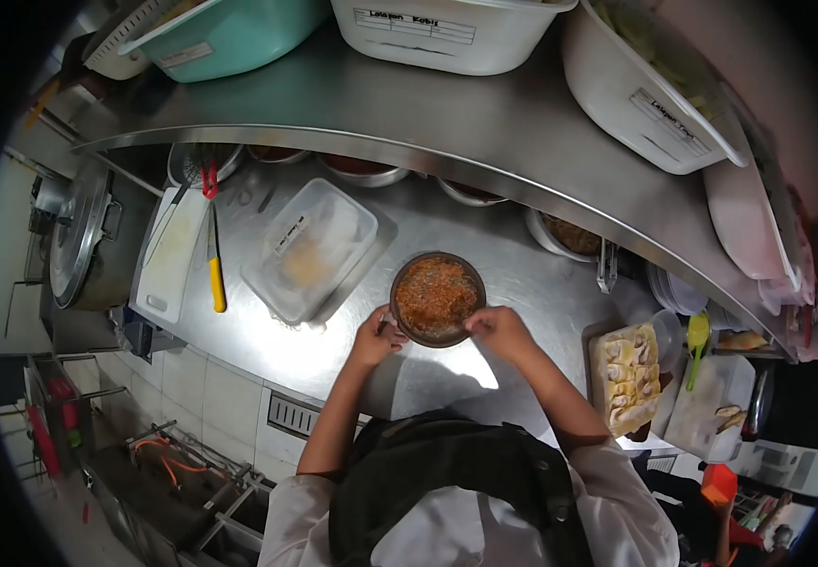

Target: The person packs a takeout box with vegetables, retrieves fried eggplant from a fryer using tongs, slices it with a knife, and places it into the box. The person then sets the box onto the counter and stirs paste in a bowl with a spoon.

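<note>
A round brown bowl (pixel 438 299) filled with a reddish-orange food stands on the steel counter (pixel 352 335) in front of me. My left hand (pixel 378 337) touches the bowl's lower left rim, its fingers bent round the edge. At the lower right rim, my right hand (pixel 500 334) pinches the edge between thumb and fingers. Left of the bowl lies a translucent lidded container (pixel 309 250) with a label.
A white cutting board (pixel 171 255) and a yellow-handled knife (pixel 217 283) lie at left. Metal bowls sit under the shelf (pixel 409 109), which holds labelled tubs. At right are a tray of folded dumplings (pixel 628 378), a green spoon (pixel 698 340) and a co-worker (pixel 688 515).
</note>
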`<action>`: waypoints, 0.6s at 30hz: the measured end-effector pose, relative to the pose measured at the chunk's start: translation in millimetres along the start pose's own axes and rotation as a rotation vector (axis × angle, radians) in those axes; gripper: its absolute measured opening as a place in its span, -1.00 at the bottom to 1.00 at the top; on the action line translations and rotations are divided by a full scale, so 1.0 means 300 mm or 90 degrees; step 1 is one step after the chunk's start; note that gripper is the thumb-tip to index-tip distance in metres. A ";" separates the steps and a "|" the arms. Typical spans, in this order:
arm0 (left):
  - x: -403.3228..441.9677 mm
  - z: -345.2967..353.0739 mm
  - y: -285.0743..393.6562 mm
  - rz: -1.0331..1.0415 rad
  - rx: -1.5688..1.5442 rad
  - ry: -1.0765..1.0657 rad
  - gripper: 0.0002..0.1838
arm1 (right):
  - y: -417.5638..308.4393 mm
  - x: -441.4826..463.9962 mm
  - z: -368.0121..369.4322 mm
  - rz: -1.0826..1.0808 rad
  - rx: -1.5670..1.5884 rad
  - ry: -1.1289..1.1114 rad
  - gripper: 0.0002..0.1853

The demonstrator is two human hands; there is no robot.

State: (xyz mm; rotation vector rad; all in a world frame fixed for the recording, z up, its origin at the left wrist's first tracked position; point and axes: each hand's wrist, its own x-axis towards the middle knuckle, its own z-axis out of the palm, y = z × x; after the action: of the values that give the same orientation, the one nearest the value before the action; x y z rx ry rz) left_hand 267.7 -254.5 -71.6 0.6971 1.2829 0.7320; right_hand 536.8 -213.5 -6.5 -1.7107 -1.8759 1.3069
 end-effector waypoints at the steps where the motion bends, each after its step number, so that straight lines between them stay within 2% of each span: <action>1: -0.004 0.004 -0.044 -0.006 -0.011 -0.010 -0.56 | 0.014 -0.001 -0.007 0.004 0.038 0.038 -0.89; 2: -0.020 0.016 -0.074 -0.014 -0.030 -0.025 -0.54 | -0.031 0.002 -0.022 0.048 0.013 0.096 -0.89; 4: -0.045 0.052 -0.120 -0.027 -0.070 -0.056 -0.49 | 0.054 0.008 0.060 -0.017 0.072 0.112 -0.89; 5: -0.060 0.075 -0.123 -0.023 -0.073 -0.056 -0.47 | 0.010 -0.003 0.075 -0.053 0.102 0.120 -0.89; 6: -0.073 0.098 -0.121 -0.017 -0.077 -0.054 -0.46 | -0.026 -0.049 0.063 -0.052 0.035 0.043 -0.89; 9: -0.088 0.135 -0.126 0.001 -0.104 -0.026 -0.44 | 0.043 -0.035 0.044 -0.053 0.007 -0.027 -0.89; 10: -0.087 0.148 -0.121 0.008 -0.112 -0.013 -0.44 | -0.001 -0.022 -0.004 0.017 -0.014 -0.033 -0.88; 11: -0.085 0.162 -0.120 0.016 -0.121 -0.003 -0.44 | 0.016 0.014 0.006 0.003 0.056 0.049 -0.87; 13: -0.060 0.186 -0.148 0.026 -0.142 0.028 -0.48 | 0.033 0.080 0.041 -0.021 0.086 0.123 -0.85; 16: -0.027 0.183 -0.132 0.035 -0.131 0.054 -0.52 | 0.051 0.053 0.089 -0.104 0.042 -0.036 -0.88; 18: -0.041 0.180 -0.116 0.015 -0.120 0.054 -0.53 | 0.022 0.045 0.044 -0.017 -0.033 -0.079 -0.88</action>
State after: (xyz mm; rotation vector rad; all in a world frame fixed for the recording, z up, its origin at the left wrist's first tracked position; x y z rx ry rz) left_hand 322.5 -287.9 -84.1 0.5337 1.2653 0.8961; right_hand 528.1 -207.7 -23.6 -1.6577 -2.0117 1.3947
